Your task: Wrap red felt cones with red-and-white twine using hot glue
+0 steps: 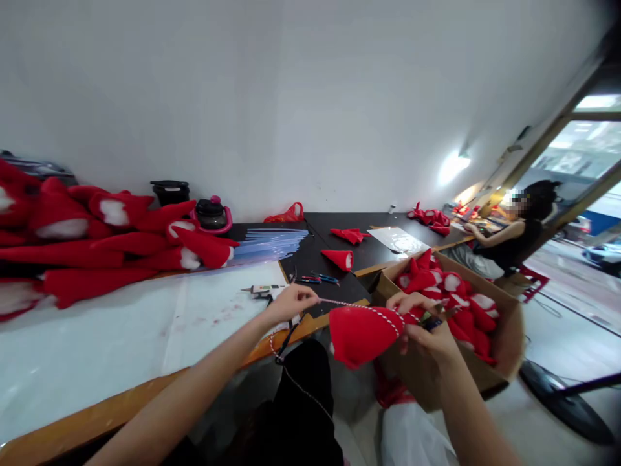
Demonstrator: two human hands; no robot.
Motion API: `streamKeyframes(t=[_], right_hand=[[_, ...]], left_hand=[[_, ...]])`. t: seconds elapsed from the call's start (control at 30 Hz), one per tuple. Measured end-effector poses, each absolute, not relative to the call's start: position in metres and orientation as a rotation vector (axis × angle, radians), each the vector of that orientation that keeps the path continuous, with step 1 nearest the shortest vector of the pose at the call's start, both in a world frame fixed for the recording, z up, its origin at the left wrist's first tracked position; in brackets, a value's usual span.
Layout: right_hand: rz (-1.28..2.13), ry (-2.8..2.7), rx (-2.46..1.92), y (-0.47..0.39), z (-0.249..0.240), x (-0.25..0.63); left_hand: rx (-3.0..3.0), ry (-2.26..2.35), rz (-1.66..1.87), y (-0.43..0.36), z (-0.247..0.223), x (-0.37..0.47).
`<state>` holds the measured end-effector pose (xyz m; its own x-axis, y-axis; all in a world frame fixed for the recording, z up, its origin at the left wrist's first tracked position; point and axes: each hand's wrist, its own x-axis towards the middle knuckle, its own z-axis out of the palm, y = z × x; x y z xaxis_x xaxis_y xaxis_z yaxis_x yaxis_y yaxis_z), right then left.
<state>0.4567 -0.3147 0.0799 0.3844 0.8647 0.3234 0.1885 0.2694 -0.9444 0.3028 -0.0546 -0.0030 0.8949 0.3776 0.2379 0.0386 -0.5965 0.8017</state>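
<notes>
A red cone-shaped cloth hat [363, 335] hangs in front of me over the gap beside the table, its narrow end to the right. My right hand [434, 333] is closed on that narrow end. Dark-handled scissors [433, 323] also show in this hand. A red-and-white twisted cord [347, 303] runs across the hat to my left hand [294, 303], which pinches it with fingers closed. From there the cord's loose length drops over my dark-clothed leg. On the table by my left hand lies a white glue gun [264, 288].
A cardboard box [412, 372] full of red hats stands at right. Red plush pieces [101, 255] pile up on the left. Clear plastic strips [272, 244], pens [317, 279] and a red cone [338, 259] lie on the black tabletop. Another person [517, 236] sits far right.
</notes>
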Motion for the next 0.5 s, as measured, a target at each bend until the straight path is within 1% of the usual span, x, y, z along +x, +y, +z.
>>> streamKeyframes(t=[0.17,0.27,0.37,0.5], right_hand=[[0.527,-0.747,-1.092,-0.293,0.073,0.461],[0.399,-0.589,-1.132,-0.279,0.063,0.482],[0.269,-0.537,-1.234,-0.271,0.049,0.507],[0.155,-0.580,-1.303,-0.271,0.033,0.522]], left_hand=[[2.262,0.213,0.414,-0.138,-0.044,0.293],[2.602,0.078,0.316,-0.177,-0.052,0.269],[2.805,-0.072,0.268,-0.195,-0.037,0.238],[2.720,-0.177,0.366,-0.182,0.012,0.208]])
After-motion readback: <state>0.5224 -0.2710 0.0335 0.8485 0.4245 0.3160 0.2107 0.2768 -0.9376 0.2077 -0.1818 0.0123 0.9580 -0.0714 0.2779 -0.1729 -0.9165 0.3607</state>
